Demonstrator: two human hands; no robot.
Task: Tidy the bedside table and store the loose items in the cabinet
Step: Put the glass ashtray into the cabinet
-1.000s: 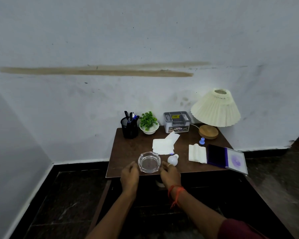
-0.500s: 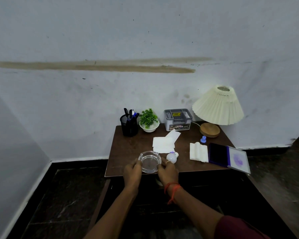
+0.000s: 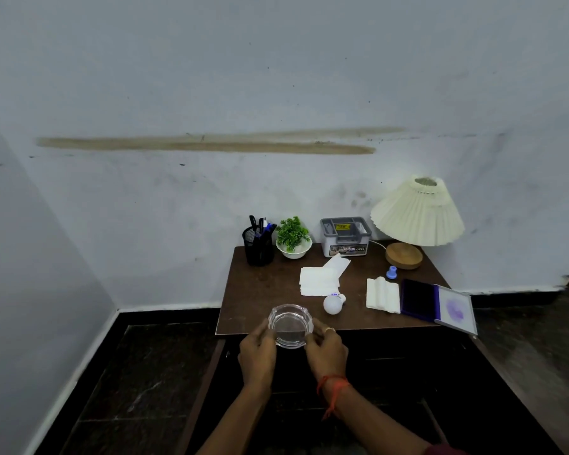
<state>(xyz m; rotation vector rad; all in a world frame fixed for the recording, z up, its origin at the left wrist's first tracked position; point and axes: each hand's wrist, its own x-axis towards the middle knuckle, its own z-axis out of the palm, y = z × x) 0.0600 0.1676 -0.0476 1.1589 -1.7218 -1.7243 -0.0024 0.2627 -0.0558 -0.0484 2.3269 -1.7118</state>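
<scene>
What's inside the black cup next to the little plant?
Pens poke out of the black mesh cup, some blue. Its dark wall hides their lower ends and the bottom.

Ring (image 3: 329, 329) on a finger of the right hand (image 3: 326, 353), gold-toned. Orange-red thread band (image 3: 334, 384) round that wrist, loose ends dangling. Maroon sleeve (image 3: 440, 449) on the right arm; left hand (image 3: 257, 356) and forearm bare.

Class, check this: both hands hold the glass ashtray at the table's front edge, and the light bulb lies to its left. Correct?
Not quite: the head view shows the light bulb to the right of the glass ashtray, not the left. The left hand and right hand do hold it at the table's front edge.
</scene>
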